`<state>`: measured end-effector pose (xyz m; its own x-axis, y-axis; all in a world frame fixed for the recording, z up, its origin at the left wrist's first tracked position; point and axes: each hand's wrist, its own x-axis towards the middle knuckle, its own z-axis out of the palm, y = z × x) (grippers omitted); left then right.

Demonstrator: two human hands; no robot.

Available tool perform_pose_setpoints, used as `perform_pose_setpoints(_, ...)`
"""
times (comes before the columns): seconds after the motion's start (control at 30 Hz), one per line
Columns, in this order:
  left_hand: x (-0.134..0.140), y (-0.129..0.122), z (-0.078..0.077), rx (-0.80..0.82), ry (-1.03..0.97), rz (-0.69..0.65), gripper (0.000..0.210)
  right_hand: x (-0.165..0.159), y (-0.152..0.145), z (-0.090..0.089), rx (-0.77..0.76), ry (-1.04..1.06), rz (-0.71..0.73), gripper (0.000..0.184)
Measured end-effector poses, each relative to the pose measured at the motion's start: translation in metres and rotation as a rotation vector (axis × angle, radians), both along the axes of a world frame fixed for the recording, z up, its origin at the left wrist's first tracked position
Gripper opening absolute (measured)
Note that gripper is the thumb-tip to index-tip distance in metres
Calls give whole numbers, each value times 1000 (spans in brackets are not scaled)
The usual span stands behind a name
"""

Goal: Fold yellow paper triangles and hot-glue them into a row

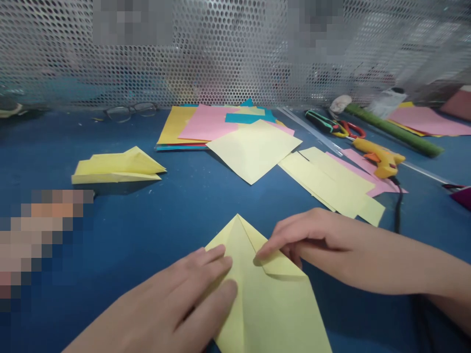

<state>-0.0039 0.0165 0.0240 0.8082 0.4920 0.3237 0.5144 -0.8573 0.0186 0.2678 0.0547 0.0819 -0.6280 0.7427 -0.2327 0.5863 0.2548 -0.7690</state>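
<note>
Your left hand [184,294] rests loose on folded yellow paper [274,314]; your right hand [316,240], unclenched, presses its flap [284,265]. Likely light and crease-prone: hold its edges [317,314].

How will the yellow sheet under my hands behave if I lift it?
The yellow sheet is likely light, being thin paper. Its seemingly single-layer lower part might flop. The folded right flap could spring open, since its shadowed edge seems slightly raised.

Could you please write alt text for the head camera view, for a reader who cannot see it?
A person's left hand and right hand touch a partly folded pale yellow sheet on a blue table. Beyond lie a folded yellow paper, stacked coloured sheets and a glue gun.
</note>
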Motion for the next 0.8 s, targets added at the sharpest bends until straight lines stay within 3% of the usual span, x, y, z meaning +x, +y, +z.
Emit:
perform_pose_setpoints(0.13,-7,1,2,124,87,-113,28,0,2,0,57,82,58,44)
perform_pose_setpoints(0.27,-5,-1,3,136,43,-92,21,-2,6,-6,130,143,148,36)
perform_pose_setpoints(0.47,9,0,3,92,-137,-45,20,-2,9,-25,562,76,216,32)
perform_pose_setpoints(0.67,5,7,8,80,-15,-55,39,1,9,-26,668,50,192,27)
perform_pose_setpoints(0.8,1,8,6,50,-6,-16,34,5,10,-21,725,32,142,27)
